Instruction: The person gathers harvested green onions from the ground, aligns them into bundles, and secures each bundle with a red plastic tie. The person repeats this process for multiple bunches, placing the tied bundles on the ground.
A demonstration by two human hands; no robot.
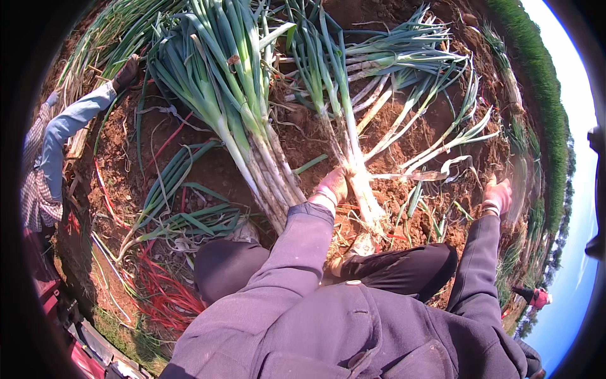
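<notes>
My left hand, in what looks like a pale pink glove, is closed round the white lower stalks of a small bunch of green onions. Their roots point toward me and their green tops lie away. Out to the right, my right hand is raised over the soil with thumb and fingers apart. A pale, motion-blurred streak shows beside its fingers; what it is I cannot make out. Left of my left hand lies a larger bundle of green onions, its white ends close to my left knee.
Loose green onions lie scattered at the far right on reddish soil. Red ties are heaped at my left knee. A co-worker's sleeve and dark-gloved hand reach in from the left. A distant person is at the right.
</notes>
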